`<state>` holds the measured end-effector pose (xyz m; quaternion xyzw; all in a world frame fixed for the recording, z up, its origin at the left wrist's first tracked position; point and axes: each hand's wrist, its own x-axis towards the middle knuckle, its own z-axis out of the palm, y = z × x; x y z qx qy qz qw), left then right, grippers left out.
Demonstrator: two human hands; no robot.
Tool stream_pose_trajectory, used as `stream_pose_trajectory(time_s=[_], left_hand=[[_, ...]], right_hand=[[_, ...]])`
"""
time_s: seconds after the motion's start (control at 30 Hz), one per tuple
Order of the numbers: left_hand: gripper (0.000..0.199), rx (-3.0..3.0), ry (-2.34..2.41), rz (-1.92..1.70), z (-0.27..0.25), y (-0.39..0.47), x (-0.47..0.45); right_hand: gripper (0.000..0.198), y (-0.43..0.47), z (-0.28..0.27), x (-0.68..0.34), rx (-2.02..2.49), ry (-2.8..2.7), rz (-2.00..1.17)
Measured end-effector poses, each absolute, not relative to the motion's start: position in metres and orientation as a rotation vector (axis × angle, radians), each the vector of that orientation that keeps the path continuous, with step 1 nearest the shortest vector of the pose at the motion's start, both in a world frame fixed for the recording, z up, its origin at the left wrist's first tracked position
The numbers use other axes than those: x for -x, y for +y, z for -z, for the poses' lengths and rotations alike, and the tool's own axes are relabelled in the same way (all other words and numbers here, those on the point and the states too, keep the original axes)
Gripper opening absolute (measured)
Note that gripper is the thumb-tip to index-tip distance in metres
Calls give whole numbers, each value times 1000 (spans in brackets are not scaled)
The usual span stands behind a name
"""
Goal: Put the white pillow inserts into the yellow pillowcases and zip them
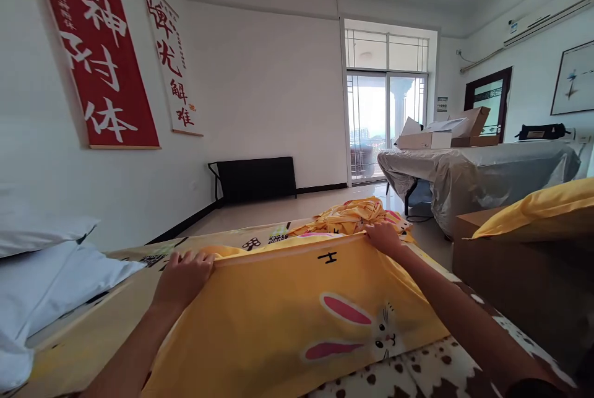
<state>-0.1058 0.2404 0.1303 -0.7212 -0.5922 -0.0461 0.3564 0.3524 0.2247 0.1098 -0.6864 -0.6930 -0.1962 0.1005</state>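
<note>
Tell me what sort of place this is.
Probably a room in a home, though possibly a workroom: a yellow rabbit-print cotton-like cloth, a red hanging scroll with white characters and a table draped in translucent plastic sheeting suggest it.

At six o'clock were one left hand (188, 274), one right hand (384, 238) and one yellow cloth (264, 311); two scrolls (121, 64) at ten, two white pillows (69, 283) at eight, one black bag (542, 132) at three.

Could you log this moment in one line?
left hand: gripping yellow cloth | right hand: gripping same edge | yellow cloth: stretched between hands
</note>
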Motion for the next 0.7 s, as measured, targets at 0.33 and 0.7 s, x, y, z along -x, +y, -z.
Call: stream_pose_trajectory(time_s=[0.33, 0.7], left_hand=[[30, 1649, -1482, 190, -211, 204, 92], [22, 2006, -1776, 36, -160, 214, 95]], right_hand=[[31, 183, -201, -360, 2089, -1998, 923], [19, 190, -126, -340, 1959, -2555, 831]])
